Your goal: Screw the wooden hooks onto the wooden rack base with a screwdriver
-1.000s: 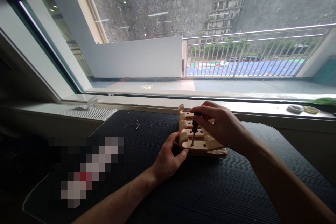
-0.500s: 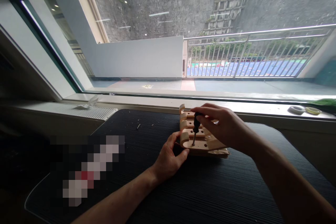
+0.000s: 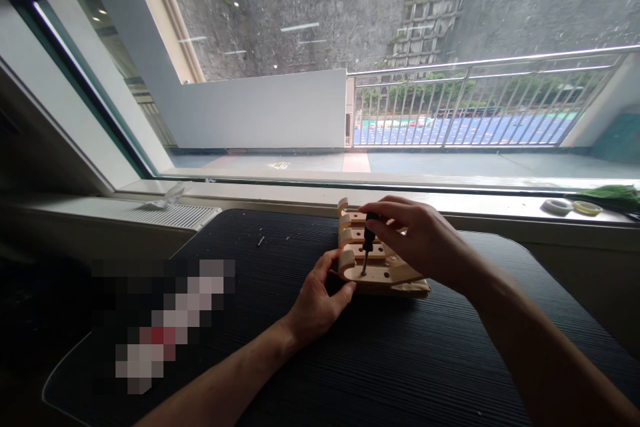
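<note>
- Left hand point(image 3: 316, 300) rests on the desk point(image 3: 380, 367); thumb and fingers are pinched on the near-left end of the wooden rack point(image 3: 387, 271), bracing it against sliding
- Right hand point(image 3: 425, 243) arches over the screwdriver point(image 3: 369, 240), fingertips closed on its dark handle; the tool stands upright, tip in a hole of the rack's nearest bar
- The rack lies flat near the desk's far edge; 1 loose screw point(image 3: 261, 240) lies apart to its left
- 2 tape rolls point(image 3: 555, 205) sit on the sill beyond

Dark table point(image 3: 410, 373) beneath wide window point(image 3: 320, 67)
</note>
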Available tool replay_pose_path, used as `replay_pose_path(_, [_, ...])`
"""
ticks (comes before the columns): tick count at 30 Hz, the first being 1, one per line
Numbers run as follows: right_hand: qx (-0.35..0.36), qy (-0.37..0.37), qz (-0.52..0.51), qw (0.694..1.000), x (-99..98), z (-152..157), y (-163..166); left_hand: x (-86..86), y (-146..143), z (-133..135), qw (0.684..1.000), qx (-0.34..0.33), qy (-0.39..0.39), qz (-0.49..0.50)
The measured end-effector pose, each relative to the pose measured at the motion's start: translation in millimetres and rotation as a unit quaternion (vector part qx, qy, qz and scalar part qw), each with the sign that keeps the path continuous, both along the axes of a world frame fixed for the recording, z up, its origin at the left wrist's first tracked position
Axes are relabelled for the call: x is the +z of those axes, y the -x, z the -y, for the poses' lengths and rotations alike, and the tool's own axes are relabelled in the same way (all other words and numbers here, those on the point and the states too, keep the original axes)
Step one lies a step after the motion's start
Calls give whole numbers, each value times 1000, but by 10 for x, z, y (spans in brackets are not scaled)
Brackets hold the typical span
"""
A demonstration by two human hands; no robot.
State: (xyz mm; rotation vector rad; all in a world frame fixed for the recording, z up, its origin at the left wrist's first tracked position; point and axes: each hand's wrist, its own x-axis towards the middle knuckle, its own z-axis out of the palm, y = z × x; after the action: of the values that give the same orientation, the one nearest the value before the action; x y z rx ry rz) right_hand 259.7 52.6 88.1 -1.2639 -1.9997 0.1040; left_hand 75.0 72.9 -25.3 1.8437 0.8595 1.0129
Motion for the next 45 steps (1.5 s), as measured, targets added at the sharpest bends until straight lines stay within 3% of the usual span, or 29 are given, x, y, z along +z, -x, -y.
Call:
replay_pose_path(9, [7, 20, 0, 1000, -10, -12, 11, 17, 0, 6, 1000, -7, -1, 0])
replay_pose_path(17, [-33, -25, 49, 998, -50, -52, 3, 2, -4, 4, 1000, -7, -6, 7])
replay_pose_path(26, [29, 9, 32, 999, -36, 4, 81, 10, -9, -1, 1000, -11, -14, 10])
replay_pose_path(45, [-16, 5, 20, 1000, -44, -38, 26, 8, -5, 6, 1000, -2, -1, -5])
